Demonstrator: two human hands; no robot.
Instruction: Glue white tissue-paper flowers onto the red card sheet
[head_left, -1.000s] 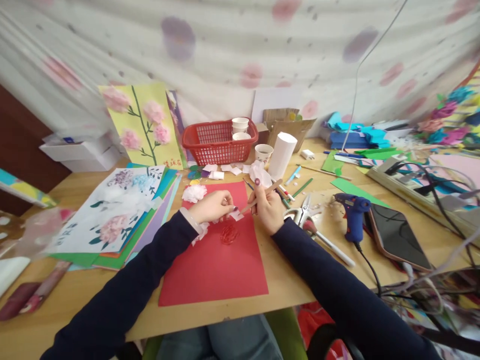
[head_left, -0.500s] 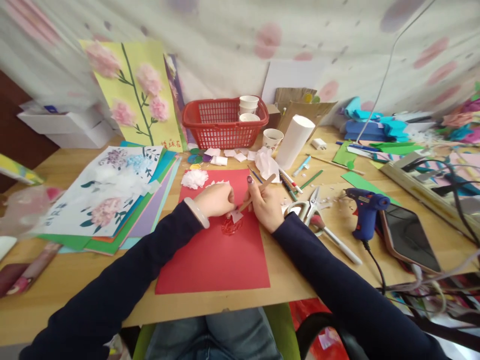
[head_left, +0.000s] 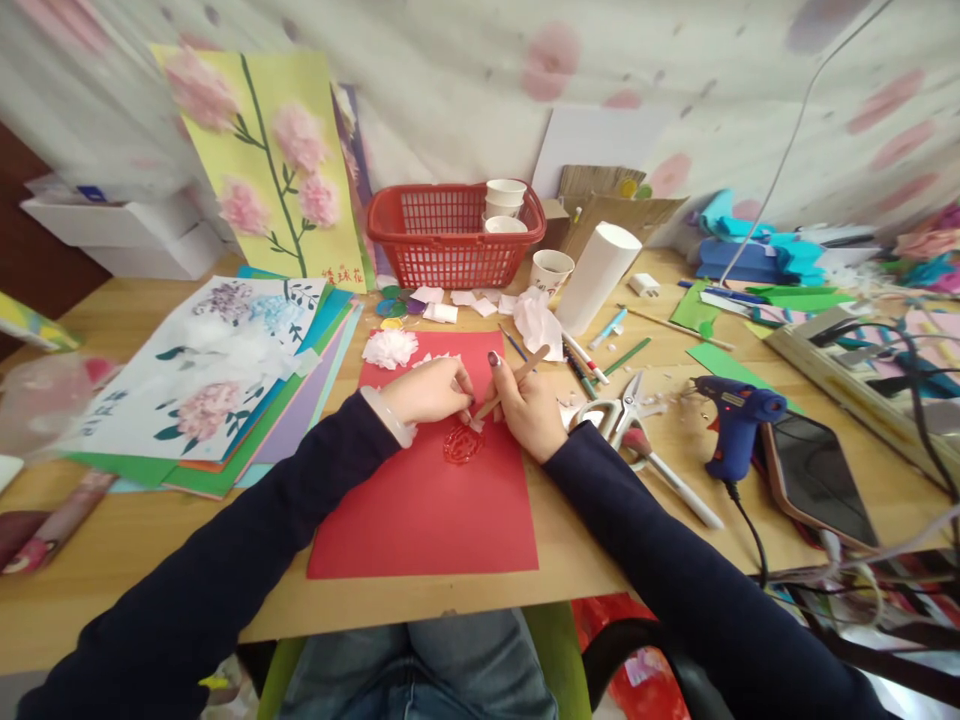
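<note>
In the head view my right hand (head_left: 527, 412) is closed round a flat wooden stick (head_left: 536, 357), which slants down to the left. A small piece of pale pink paper (head_left: 477, 425) is at the stick's lower tip. The fingers of my left hand (head_left: 431, 391) pinch at that paper, though their tips partly cover it. Both hands are over a red sheet of paper (head_left: 420, 530). Just below the stick's tip, a round patch of shiny glue (head_left: 463, 446) lies on the sheet. A white ruffled paper flower (head_left: 390, 348) rests at the sheet's upper left corner.
Right of the sheet lie scissors (head_left: 626, 412), a blue glue gun (head_left: 739, 420) and a phone (head_left: 817, 475). Behind stand a red basket (head_left: 457, 262), a paper cup (head_left: 551, 272) and a white roll (head_left: 600, 278). Coloured sheets (head_left: 202, 390) are stacked at left, before a yellow flower picture (head_left: 262, 170).
The pink paper hung flat below my fingers earlier; now it looks gathered at the stick's tip. My left fingers have shifted slightly, and the right hand still grips the stick.
</note>
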